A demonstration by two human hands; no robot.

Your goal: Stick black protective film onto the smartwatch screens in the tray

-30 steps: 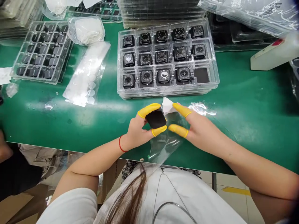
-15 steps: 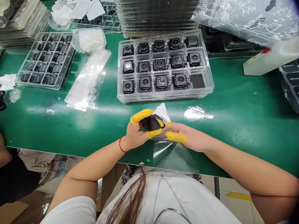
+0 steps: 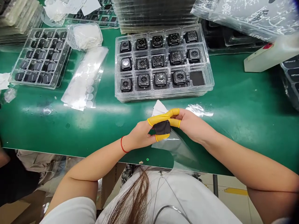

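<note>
A black square smartwatch body (image 3: 163,128), its dark glass face up, is between my two hands at the table's front. My left hand (image 3: 143,132), in yellow finger cots, is closed on it, with fingers along the far side and the thumb along the near side. At its right edge my right hand (image 3: 189,124), also in yellow finger cots, pinches it; its fingertips meet those of the left hand. Behind the fingers lies a white cloth or paper (image 3: 159,107). Under the hands a clear plastic sheet (image 3: 178,147) reaches the table edge.
A clear tray (image 3: 211,84) of watch bodies, backs up, stands ahead with one vacant pocket at front right. Left are another tray (image 3: 54,84), a bag of white pieces (image 3: 85,35) and clear sleeves (image 3: 85,77). A white bottle (image 3: 259,59) leans at right; stacked trays (image 3: 156,14) stand behind.
The watch body has turned from tilted to nearly level and shifted right. My right hand has risen from below to its right edge, and my left fingers now stretch along its far side.
</note>
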